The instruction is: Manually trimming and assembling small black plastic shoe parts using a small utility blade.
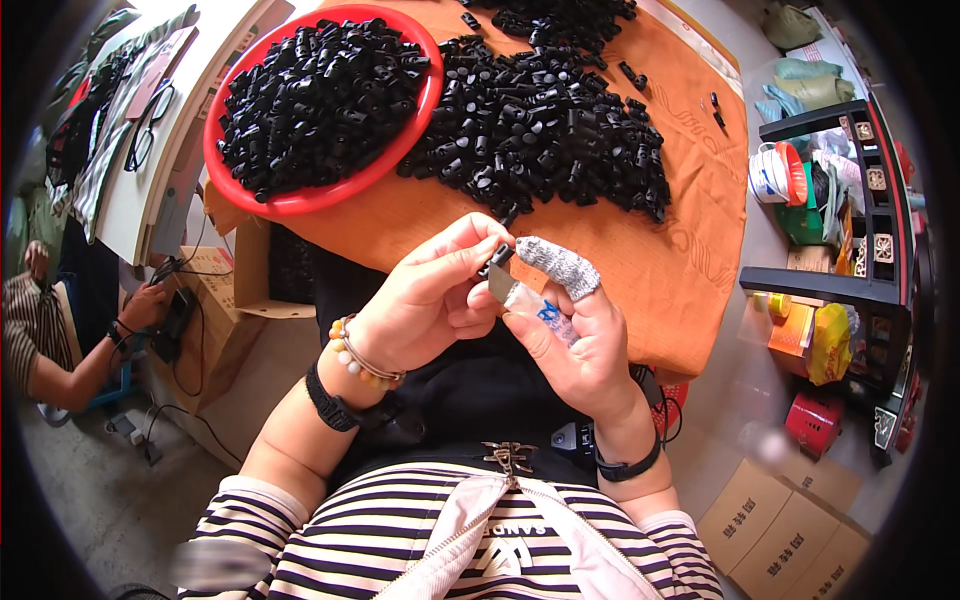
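Note:
My left hand (425, 285) pinches a small black plastic part (497, 258) between thumb and fingers above the near edge of the table. In my right hand (590, 365) is a short knife, its blade (503, 284) against or very close to the part. The knife's handle (550, 315) is wrapped in white material with blue marks. A grey knitted finger sleeve (560, 265) covers my right index finger, which reaches toward the part. Beyond my hands, a large heap of similar black parts (550, 130) lies on an orange cloth (690, 260).
A red basin (437, 95) full of black parts stands at the far left. An open cardboard box (255, 275) sits below it. Right of the table are a dark shelf (825, 285) with bags and flattened cartons (790, 530). Another striped-sleeved arm (75, 365) shows at the left.

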`<control>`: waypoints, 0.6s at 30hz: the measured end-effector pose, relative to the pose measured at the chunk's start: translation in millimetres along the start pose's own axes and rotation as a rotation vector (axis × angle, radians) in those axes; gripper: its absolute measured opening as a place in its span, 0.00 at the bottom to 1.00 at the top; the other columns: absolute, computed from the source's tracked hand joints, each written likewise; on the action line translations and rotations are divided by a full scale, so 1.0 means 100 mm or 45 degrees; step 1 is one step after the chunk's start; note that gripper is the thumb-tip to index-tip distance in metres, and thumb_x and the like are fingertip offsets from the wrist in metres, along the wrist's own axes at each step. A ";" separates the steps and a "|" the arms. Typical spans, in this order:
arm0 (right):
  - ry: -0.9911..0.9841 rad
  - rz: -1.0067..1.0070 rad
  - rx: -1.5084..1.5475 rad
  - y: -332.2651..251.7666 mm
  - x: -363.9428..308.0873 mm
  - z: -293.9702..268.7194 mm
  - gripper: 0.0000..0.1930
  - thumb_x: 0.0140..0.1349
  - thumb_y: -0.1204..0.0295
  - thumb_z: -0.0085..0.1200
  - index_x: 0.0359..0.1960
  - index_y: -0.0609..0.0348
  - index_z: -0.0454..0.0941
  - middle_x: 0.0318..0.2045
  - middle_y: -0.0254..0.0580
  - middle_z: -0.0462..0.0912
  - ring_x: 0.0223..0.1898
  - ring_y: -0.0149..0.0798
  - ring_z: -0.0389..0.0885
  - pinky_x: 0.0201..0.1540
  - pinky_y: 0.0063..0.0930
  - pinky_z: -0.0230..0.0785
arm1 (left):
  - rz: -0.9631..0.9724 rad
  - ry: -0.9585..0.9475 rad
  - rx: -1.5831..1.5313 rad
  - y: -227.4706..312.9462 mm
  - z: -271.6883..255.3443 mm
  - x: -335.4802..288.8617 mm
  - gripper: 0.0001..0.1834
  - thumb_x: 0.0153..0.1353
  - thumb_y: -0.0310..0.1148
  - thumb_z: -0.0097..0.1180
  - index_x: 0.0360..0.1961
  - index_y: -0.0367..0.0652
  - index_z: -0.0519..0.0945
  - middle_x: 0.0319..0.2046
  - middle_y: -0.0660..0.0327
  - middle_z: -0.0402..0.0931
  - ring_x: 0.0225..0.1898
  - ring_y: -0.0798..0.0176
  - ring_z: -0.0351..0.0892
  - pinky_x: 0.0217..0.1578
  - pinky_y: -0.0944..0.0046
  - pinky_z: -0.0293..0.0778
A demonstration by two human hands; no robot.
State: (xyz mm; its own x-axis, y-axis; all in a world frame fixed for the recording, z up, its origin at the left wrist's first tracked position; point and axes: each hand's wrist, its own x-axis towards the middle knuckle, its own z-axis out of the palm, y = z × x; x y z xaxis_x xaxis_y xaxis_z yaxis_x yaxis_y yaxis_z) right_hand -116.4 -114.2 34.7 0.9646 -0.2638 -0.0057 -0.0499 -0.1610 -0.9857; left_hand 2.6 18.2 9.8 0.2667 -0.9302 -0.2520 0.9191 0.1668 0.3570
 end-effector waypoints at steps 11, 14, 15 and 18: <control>0.050 -0.064 0.082 0.06 0.00 0.03 0.20 0.59 0.75 0.54 0.53 0.65 0.66 0.32 0.44 0.81 0.32 0.27 0.80 0.34 0.19 0.71 | 0.019 -0.040 0.006 0.00 0.00 -0.01 0.06 0.67 0.36 0.43 0.40 0.48 0.70 0.20 0.70 0.64 0.18 0.79 0.56 0.18 0.78 0.51; 0.026 -0.066 0.037 0.05 0.01 0.01 0.20 0.59 0.75 0.54 0.53 0.64 0.67 0.33 0.43 0.81 0.32 0.26 0.79 0.33 0.20 0.71 | 0.024 0.007 0.015 0.00 0.01 -0.02 0.06 0.67 0.36 0.43 0.40 0.48 0.70 0.20 0.70 0.64 0.18 0.79 0.55 0.18 0.78 0.51; 0.027 -0.065 0.037 0.05 0.01 0.02 0.20 0.59 0.75 0.54 0.53 0.64 0.67 0.33 0.43 0.81 0.32 0.26 0.79 0.33 0.20 0.71 | 0.019 -0.017 0.009 0.01 -0.01 -0.01 0.06 0.67 0.36 0.43 0.40 0.48 0.70 0.20 0.70 0.64 0.18 0.79 0.55 0.17 0.78 0.51; 0.059 -0.042 0.028 0.07 0.01 0.02 0.19 0.60 0.74 0.54 0.52 0.64 0.68 0.33 0.41 0.81 0.31 0.25 0.78 0.33 0.19 0.70 | -0.001 -0.053 -0.004 0.00 -0.05 -0.02 0.06 0.67 0.36 0.42 0.40 0.48 0.70 0.19 0.70 0.63 0.17 0.79 0.54 0.17 0.78 0.51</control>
State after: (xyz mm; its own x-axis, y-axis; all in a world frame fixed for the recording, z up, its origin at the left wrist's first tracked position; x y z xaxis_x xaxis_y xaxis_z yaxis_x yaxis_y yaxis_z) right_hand -114.8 -114.0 27.5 0.9524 -0.3028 0.0345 -0.0118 -0.1498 -0.9886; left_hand 3.9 21.4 5.7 0.2538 -0.9432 -0.2143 0.9202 0.1672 0.3539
